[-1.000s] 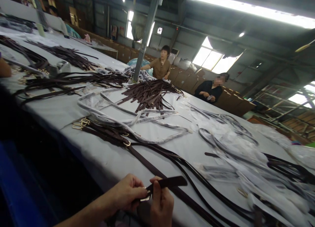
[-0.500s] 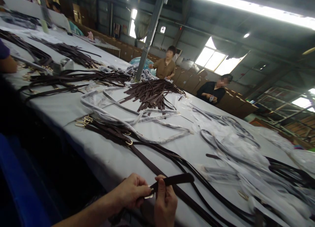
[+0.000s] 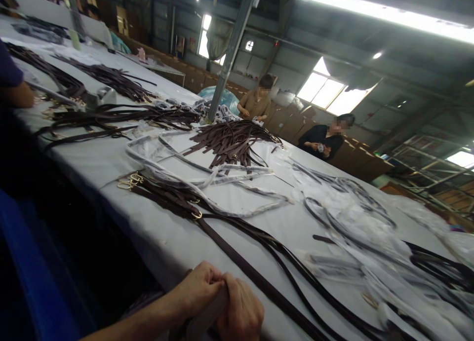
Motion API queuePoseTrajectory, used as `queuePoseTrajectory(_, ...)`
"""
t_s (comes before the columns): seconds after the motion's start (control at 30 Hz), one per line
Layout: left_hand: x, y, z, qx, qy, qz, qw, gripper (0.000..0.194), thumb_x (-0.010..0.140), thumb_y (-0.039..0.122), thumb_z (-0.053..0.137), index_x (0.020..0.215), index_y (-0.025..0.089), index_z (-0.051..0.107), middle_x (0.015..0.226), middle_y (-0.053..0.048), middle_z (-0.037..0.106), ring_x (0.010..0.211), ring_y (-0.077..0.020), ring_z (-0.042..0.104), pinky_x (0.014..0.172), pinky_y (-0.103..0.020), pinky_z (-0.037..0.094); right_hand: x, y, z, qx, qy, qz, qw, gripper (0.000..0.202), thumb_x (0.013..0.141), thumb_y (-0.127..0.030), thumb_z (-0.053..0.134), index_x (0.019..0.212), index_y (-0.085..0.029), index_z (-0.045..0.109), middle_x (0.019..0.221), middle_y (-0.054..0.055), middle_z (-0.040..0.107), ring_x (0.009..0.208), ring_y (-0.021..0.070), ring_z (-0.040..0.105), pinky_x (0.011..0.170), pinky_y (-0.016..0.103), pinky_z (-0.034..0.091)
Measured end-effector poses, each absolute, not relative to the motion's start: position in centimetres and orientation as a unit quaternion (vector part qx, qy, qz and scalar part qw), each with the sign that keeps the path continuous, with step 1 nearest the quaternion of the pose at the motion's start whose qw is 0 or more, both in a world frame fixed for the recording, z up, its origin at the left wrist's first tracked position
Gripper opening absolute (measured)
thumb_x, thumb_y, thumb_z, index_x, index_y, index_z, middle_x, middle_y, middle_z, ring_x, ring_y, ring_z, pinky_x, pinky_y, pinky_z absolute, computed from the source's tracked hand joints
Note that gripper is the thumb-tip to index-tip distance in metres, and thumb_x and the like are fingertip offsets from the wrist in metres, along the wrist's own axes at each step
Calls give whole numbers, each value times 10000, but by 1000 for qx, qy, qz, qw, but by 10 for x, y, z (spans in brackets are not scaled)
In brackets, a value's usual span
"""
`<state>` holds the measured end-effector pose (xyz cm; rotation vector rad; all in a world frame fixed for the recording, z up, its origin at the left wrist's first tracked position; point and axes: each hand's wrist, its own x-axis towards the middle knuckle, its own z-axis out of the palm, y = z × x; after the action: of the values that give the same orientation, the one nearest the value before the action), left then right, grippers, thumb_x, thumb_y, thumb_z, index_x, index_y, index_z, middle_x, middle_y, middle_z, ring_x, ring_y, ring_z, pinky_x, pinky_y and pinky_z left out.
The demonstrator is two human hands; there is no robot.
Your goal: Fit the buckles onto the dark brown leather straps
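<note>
While the left hand [image 3: 198, 287] and right hand [image 3: 240, 314] squeeze tight on one pale strap end [image 3: 205, 319] at the bench [image 3: 122, 158] edge | many brown straps [image 3: 237, 262] lie loose, waiting | wrapped ones [image 3: 355, 237] sit farther right.

The right hand [image 3: 240, 314] runs off the bottom edge; whatever both hands clasp (a pale strip [image 3: 205, 319] shows) stays hidden.
</note>
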<state>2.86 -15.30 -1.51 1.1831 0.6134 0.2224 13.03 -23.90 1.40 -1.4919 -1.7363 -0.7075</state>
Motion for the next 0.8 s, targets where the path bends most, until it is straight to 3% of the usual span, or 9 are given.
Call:
queuePoseTrajectory(0.13,30,-152,-11,516,258,116,809,359,664,447,671,533,143,533,489,30,452,457,-83,346,441,-224,220,124,-233,23,-568,-688,-270,362,297,1023,-136,331,1058,-106,625,592,11,638,472,141,567,490,289,377)
queuePoseTrajectory(0.23,27,-150,-1,493,225,133,830,380,651,485,684,571,151,523,512,44,427,469,-71,323,447,-221,218,120,-232,19,-584,-680,-228,380,303,1032,-166,342,1102,-129,634,640,24,651,527,153,590,518,282,402)
queuePoseTrajectory(0.33,16,-147,9,481,200,136,843,396,720,530,664,664,154,553,518,57,406,448,-61,291,428,-223,183,116,-235,10,-616,-624,-146,459,249,1024,-255,446,1184,-199,628,735,26,675,593,166,612,564,271,459)
queuePoseTrajectory(0.47,-4,-140,12,434,173,137,874,296,761,416,640,869,140,637,538,44,450,441,-72,314,400,-215,149,112,-241,-1,-676,-460,-10,576,327,988,-493,502,1172,-259,639,951,43,710,803,197,667,726,286,521)
queuePoseTrajectory(0.5,-8,-138,12,423,157,144,881,298,734,376,650,920,143,641,555,40,468,454,-77,332,403,-208,159,111,-243,-4,-685,-439,50,580,395,998,-544,433,1122,-249,665,946,46,713,823,202,668,740,287,517)
queuePoseTrajectory(0.57,-13,-135,11,426,130,149,883,298,673,310,670,924,154,635,574,47,471,468,-79,334,415,-199,192,110,-244,-10,-688,-433,182,553,577,1007,-609,291,911,-222,707,749,21,680,683,185,630,632,269,478)
queuePoseTrajectory(0.63,-17,-133,11,476,133,149,856,278,628,269,704,872,154,637,609,49,479,511,-80,355,459,-194,256,112,-247,-14,-691,-442,244,518,674,988,-656,262,656,-208,640,535,-21,527,505,147,487,505,262,373)
queuePoseTrajectory(0.7,-19,-132,12,541,175,153,808,330,629,288,748,917,157,652,682,40,528,600,-100,413,534,-198,316,115,-249,-16,-714,-437,207,506,663,959,-676,353,536,-202,543,475,-42,416,453,120,379,470,267,298)
queuePoseTrajectory(0.8,-21,-132,17,602,260,167,736,361,666,363,765,936,159,642,719,33,574,663,-127,464,585,-223,336,122,-252,-13,-739,-449,65,498,620,961,-603,457,492,-201,514,463,-42,406,433,105,348,478,267,300)
